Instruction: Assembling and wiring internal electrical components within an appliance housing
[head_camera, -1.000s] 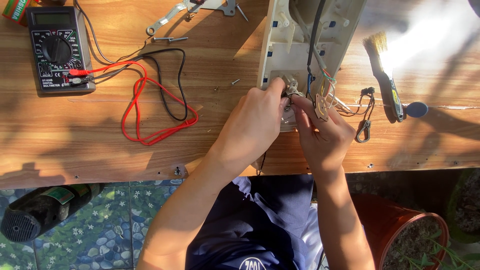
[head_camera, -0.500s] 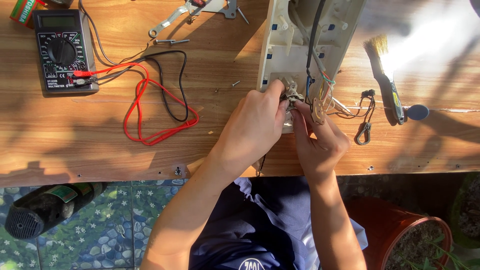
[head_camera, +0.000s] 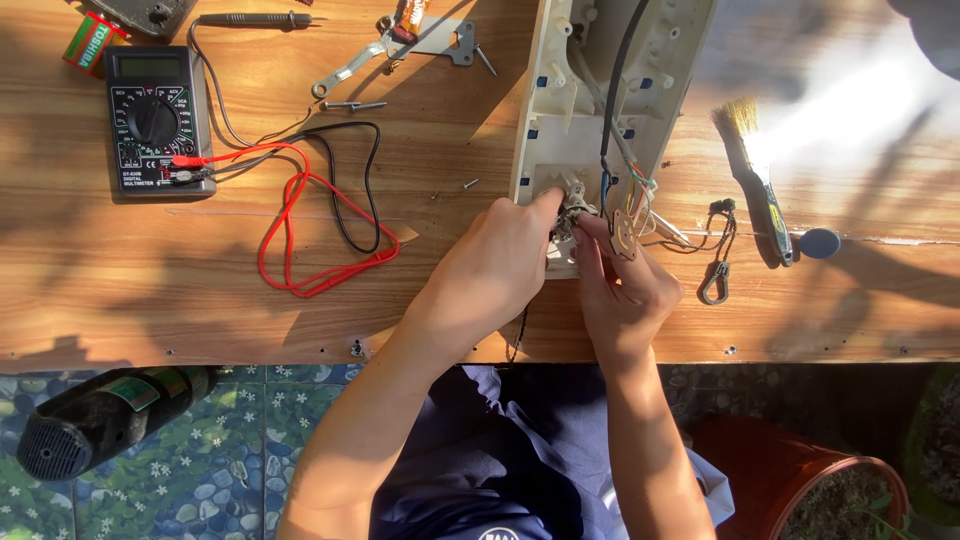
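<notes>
Switch part (head_camera: 568, 215) — small, likely fragile; both hands, left (head_camera: 495, 275) and right (head_camera: 622, 290), pinch it at the casing (head_camera: 600, 90) near end.

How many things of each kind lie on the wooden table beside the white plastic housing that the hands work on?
Meter: 1
Test lead wires, red and black: 2
Battery: 1
Brush: 1
Metal bracket: 1
Clip on a cord: 1
Loose screws that can be told, one by the housing, one by the bracket: 2
Total: 9
</notes>
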